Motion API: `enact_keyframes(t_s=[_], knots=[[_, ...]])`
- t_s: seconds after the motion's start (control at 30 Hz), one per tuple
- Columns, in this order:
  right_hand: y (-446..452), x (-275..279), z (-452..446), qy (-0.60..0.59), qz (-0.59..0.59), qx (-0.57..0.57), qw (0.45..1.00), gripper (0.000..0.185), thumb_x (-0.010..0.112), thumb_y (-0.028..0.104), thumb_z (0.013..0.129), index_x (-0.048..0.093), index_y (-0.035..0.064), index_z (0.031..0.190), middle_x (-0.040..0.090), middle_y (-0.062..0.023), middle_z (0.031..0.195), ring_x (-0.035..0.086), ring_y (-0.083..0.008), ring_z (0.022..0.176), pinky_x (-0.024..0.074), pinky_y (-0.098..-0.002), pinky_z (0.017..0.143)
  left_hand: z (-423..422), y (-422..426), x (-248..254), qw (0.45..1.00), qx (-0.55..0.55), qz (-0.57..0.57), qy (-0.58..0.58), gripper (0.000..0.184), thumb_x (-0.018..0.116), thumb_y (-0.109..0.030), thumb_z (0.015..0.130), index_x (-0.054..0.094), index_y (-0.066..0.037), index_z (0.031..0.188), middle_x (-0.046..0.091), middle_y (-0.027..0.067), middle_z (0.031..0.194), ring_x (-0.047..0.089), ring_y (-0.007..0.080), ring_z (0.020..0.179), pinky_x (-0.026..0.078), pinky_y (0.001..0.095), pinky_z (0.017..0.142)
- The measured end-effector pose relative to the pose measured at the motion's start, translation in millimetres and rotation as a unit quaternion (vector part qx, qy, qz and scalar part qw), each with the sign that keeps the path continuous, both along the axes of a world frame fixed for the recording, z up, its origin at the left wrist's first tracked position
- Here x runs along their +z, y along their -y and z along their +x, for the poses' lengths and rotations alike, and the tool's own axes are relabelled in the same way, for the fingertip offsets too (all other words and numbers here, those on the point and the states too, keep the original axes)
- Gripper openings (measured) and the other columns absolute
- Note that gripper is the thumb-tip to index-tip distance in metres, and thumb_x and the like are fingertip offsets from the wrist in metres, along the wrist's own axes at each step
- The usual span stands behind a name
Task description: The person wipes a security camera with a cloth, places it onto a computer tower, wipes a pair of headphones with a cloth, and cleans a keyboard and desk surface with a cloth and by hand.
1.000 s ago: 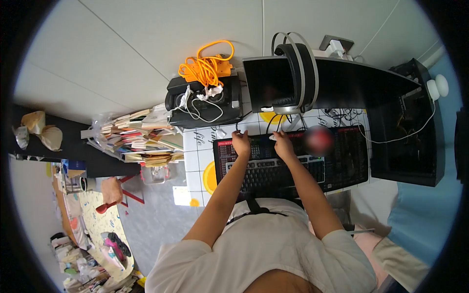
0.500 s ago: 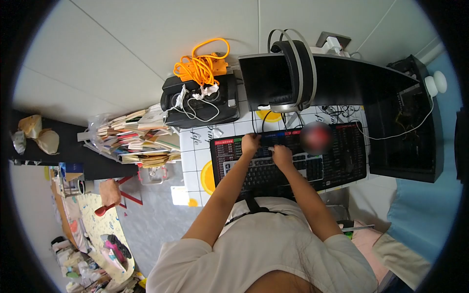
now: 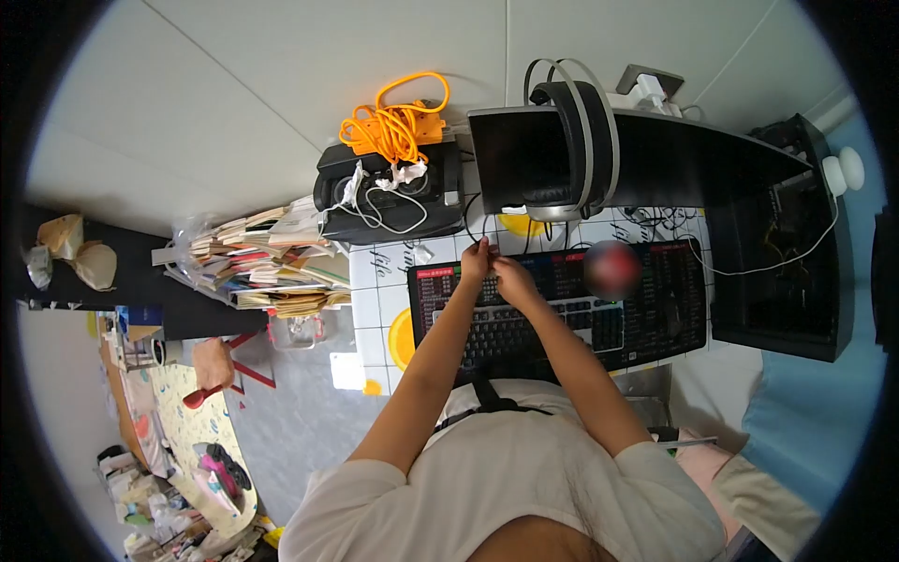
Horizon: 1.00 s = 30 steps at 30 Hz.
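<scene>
My left hand [image 3: 476, 260] is closed around a thin black cable [image 3: 469, 223] above the far left edge of the black printed desk mat [image 3: 435, 292]. The cable loops down from the back of the table into its fingers. My right hand [image 3: 512, 279] is closed too, its fingertips meeting those of my left hand. Whatever lies in the right fingers is too small and covered to make out. Below both hands a keyboard [image 3: 506, 335] rests on the mat. Just to the right is a blurred red round patch [image 3: 613, 270].
A monitor [image 3: 674, 164] with headphones [image 3: 582, 140] hung over it stands behind the mat. A black open computer case [image 3: 782, 267] is at the right. On the left are a black box [image 3: 393, 211], an orange cord [image 3: 398, 131] and stacked papers [image 3: 272, 258]. A mouse [image 3: 671, 314] lies on the mat.
My hands have come together; the right one moved left and slightly up to the left one. The left hand has lifted a little, and the cable now bends in a wider loop.
</scene>
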State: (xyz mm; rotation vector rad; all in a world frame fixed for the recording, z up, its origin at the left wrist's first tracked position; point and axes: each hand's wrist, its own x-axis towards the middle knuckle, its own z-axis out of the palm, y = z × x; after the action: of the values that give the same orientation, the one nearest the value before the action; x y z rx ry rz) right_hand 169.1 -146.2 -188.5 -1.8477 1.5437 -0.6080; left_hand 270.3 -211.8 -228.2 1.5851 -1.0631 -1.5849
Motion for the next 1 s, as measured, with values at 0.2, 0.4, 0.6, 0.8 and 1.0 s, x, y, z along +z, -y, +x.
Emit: enact_keyframes(t_s=[0.2, 0.4, 0.6, 0.8, 1.0], knots=[[-33.2, -30.6, -32.2, 0.088, 0.092, -0.549, 0.826, 0.052, 0.062, 0.029, 0.080, 0.042, -0.0054, 0.113, 0.053, -0.0218, 0.095, 0.055, -0.0368, 0.087, 0.0474, -0.0454, 0.072, -5.3, 6.0, -6.7, 0.954, -0.172, -0.008, 0.247, 0.037, 0.053, -0.034, 0.085, 0.062, 0.001, 0.087, 0.063, 0.0167, 0.073, 0.062, 0.0246, 0.062, 0.047, 0.0329, 0.056], [-34.4, -58.7, -41.6, 0.104, 0.148, -0.599, 0.780, 0.081, 0.064, 0.049, 0.074, 0.033, -0.0129, 0.117, 0.048, -0.0265, 0.106, 0.054, -0.0365, 0.093, 0.0480, -0.0476, 0.073, -10.4, -12.6, 10.0, 0.993, -0.068, 0.098, 0.001, 0.034, 0.043, -0.032, 0.089, 0.059, -0.001, 0.088, 0.057, 0.0089, 0.064, 0.058, 0.0197, 0.062, 0.046, 0.0350, 0.053], [-25.4, -18.6, -34.2, 0.128, 0.349, -0.615, 0.695, 0.092, 0.060, 0.064, 0.068, 0.037, -0.0135, 0.113, 0.050, -0.0274, 0.106, 0.056, -0.0323, 0.090, 0.0491, -0.0447, 0.070, 1.8, -0.7, 3.1, 0.958, -0.210, 0.120, -0.151, 0.025, 0.044, -0.027, 0.092, 0.057, -0.007, 0.086, 0.053, 0.0027, 0.072, 0.052, 0.0127, 0.062, 0.045, 0.0262, 0.056], [-26.9, -10.4, -34.6, 0.275, 0.124, -0.748, 0.591, 0.084, 0.066, 0.055, 0.067, 0.043, -0.0094, 0.116, 0.048, -0.0238, 0.117, 0.050, -0.0331, 0.105, 0.0449, -0.0419, 0.081, 8.8, 3.8, -3.6, 0.964, -0.225, 0.024, 0.138, 0.027, 0.044, -0.026, 0.089, 0.045, -0.002, 0.102, 0.058, 0.0132, 0.078, 0.058, 0.0272, 0.069, 0.047, 0.0358, 0.060], [-26.7, -10.8, -31.5, 0.073, 0.256, -0.561, 0.784, 0.085, 0.059, 0.063, 0.067, 0.048, -0.0068, 0.114, 0.046, -0.0243, 0.121, 0.050, -0.0335, 0.107, 0.0429, -0.0396, 0.084, 2.9, -19.5, 25.8, 0.867, -0.246, -0.156, 0.404, 0.057, 0.039, -0.022, 0.089, 0.014, 0.003, 0.134, 0.053, 0.0243, 0.099, 0.057, 0.0367, 0.084, 0.048, 0.0442, 0.066]])
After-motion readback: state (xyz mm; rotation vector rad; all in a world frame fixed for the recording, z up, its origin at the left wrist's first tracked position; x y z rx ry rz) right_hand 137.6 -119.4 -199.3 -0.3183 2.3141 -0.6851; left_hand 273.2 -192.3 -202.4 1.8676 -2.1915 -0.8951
